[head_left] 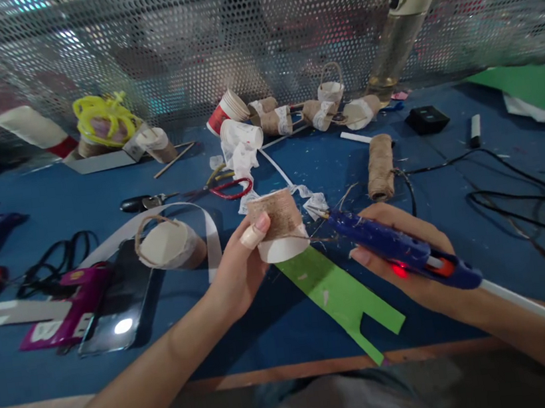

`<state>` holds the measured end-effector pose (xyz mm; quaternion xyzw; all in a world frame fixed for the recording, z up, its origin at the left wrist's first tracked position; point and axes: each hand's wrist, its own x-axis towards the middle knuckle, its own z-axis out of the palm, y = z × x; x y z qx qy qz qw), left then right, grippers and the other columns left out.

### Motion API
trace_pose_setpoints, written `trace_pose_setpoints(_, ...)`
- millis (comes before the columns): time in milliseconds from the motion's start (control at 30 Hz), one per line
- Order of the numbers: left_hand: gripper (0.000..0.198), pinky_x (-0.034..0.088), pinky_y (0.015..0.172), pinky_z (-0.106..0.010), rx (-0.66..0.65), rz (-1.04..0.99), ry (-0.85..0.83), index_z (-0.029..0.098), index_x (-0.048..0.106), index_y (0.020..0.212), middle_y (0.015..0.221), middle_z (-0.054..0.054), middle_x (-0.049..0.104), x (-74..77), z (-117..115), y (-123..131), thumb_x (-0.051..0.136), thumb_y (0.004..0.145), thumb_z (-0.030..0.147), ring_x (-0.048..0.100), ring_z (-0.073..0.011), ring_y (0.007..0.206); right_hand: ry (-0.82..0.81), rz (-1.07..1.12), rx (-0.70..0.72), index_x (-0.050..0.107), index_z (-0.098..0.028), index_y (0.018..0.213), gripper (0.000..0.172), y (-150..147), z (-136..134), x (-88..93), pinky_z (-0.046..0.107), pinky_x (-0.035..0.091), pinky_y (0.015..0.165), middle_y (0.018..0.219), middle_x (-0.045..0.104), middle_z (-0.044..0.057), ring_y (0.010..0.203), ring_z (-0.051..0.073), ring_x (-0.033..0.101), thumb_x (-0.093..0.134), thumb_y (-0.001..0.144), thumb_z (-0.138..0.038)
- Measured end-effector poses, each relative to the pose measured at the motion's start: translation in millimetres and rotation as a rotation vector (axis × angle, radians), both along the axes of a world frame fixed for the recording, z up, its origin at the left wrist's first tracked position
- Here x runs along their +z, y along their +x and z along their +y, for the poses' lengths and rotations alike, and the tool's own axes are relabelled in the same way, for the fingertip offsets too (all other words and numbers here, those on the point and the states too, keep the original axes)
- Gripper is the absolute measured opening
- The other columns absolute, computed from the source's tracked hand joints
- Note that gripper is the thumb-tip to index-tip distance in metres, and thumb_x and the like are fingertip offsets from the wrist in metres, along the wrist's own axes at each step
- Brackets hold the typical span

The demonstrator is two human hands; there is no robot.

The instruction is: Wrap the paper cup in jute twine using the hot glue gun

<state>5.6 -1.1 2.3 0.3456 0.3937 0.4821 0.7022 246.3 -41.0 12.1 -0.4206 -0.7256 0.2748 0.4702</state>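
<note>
My left hand (244, 254) is closed around a small paper cup (282, 219) partly wrapped in brown twine, its white rim facing down. A loose twine end sticks out from the cup's right side. In my right hand (409, 253) is a blue hot glue gun (382, 236), its nozzle pointing left, a little right of the cup and apart from it. A glowing red light shows on the gun, and a long white glue stick (537, 309) runs out of its back. Beneath the cup lies a green paper strip (339, 295) with a notched end.
A twine spool (381, 166) stands behind my right hand, and a black cable (503, 163) loops at right. White lace (244, 161) and red-handled scissors (233, 188) lie behind the cup. A twine-handled cup (172, 244), phone (120, 304) and purple glue gun (70, 307) are at left. A bottle (398, 37) stands at back right.
</note>
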Motion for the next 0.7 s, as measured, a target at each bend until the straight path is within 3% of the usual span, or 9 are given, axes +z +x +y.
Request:
trace_pose_setpoints(200, 0.063, 0.058, 0.096, -0.044, -0.032, 0.057, 0.123, 0.022, 0.066, 0.133, 0.130, -0.012, 0.072, 0.4, 0, 0, 0.077, 0.081, 0.058, 0.069, -0.0354, 0.119, 0.012, -0.038, 0.152, 0.056, -0.025, 0.080, 0.025, 8, 0, -10.2, 0.031, 0.042, 0.057, 0.076, 0.055, -0.001, 0.064, 0.016, 0.053, 0.076, 0.076, -0.012)
trace_pose_setpoints(400, 0.058, 0.055, 0.103, -0.043, -0.007, 0.087, 0.209, 0.027, 0.069, 0.130, 0.133, -0.008, 0.071, -2.7, 0, 0, 0.076, 0.083, 0.060, 0.065, -0.0330, 0.126, -0.028, -0.103, 0.144, 0.048, -0.024, 0.075, 0.027, 10, 1, -10.7, 0.029, 0.033, 0.055, 0.073, 0.047, -0.004, 0.059, 0.013, 0.045, 0.072, 0.078, -0.012)
trace_pose_setpoints(700, 0.053, 0.051, 0.107, -0.042, 0.007, 0.121, 0.252, 0.028, 0.069, 0.128, 0.133, -0.007, 0.071, -2.7, 0, 1, 0.078, 0.083, 0.054, 0.062, -0.0319, 0.129, 0.080, -0.273, 0.143, 0.038, -0.025, 0.078, 0.029, 12, 2, -11.2, 0.026, 0.029, 0.054, 0.072, 0.041, -0.006, 0.056, 0.011, 0.039, 0.066, 0.081, -0.016)
